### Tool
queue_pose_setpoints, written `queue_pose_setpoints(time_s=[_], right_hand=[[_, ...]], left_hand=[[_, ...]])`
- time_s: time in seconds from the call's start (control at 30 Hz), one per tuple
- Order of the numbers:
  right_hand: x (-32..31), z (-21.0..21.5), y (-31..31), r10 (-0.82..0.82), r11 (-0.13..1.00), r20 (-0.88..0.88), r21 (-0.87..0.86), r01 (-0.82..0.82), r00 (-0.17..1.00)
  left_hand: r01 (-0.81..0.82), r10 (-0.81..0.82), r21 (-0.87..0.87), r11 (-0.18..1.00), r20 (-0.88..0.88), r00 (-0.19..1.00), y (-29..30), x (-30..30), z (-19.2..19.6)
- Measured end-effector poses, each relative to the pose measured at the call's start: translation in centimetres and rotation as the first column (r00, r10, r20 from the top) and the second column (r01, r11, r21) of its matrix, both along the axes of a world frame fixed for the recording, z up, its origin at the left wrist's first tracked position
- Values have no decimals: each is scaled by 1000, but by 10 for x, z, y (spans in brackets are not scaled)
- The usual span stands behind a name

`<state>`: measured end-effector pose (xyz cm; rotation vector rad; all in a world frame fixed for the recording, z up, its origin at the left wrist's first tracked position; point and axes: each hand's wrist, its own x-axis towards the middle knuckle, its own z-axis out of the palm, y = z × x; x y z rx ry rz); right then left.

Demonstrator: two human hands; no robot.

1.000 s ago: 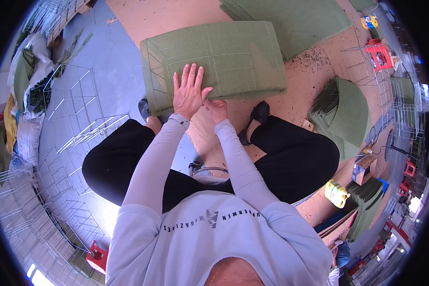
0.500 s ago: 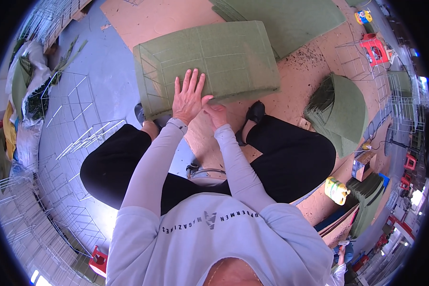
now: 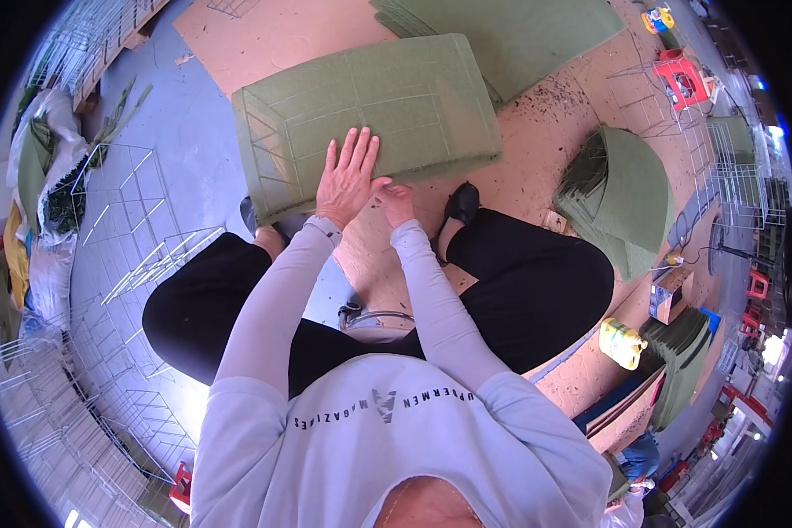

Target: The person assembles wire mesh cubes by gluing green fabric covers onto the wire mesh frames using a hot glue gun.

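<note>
L hand (image 3: 345, 183) shifted R on sheer grn cloth (image 3: 405, 110).

The person wears a loose, pale grey-white shirt (image 3: 387, 449) with short, wide sleeve ends and a rounded neckline (image 3: 427, 478). Across the chest of the shirt runs a curved line of dark printed lettering (image 3: 431, 402), parted in its middle by a dark, striped emblem (image 3: 385, 406). A thin chain (image 3: 389, 502) shows just inside the shirt's neck opening. From under the shirt's short sleeve ends come close-fitting, pale lilac-grey long sleeves (image 3: 268, 304), reaching the wrists; the hands (image 3: 345, 183) are bare. Beyond the shirt's lower edge spread plain, roomy black trousers (image 3: 537, 273), and farther from it, dark low-cut shoes (image 3: 463, 203).
</note>
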<state>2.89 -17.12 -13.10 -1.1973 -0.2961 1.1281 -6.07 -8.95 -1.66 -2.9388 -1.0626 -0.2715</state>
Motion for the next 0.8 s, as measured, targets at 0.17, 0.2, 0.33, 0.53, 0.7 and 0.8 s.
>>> queue_pose_setpoints(time_s=[0.17, 0.2, 0.33, 0.53, 0.7, 0.8], right_hand=[[9, 21, -11, -130, 990, -190, 32, 139, 973], [12, 22, -9, -131, 990, -190, 31, 139, 973], [17, 13, -11, -98, 995, -130, -7, 98, 987], [17, 2, -3, -115, 993, -45, 20, 116, 992], [19, 0, 0, -120, 992, -52, 41, 122, 991], [20, -5, -1, -109, 986, -83, 115, 118, 991]], left_hand=[[1, 0, 24, 1000, -30, 1000, 0, -5, -4], [1, 1, 44, 999, -46, 999, 2, -5, -3], [5, -2, 52, 999, -50, 999, 0, -2, -4], [0, 3, 53, 999, -48, 999, 1, -2, -2], [-8, 8, 13, 1000, -1, 1000, -3, 3, 3], [27, -27, 0, 1000, 38, 999, 0, 18, 5]])
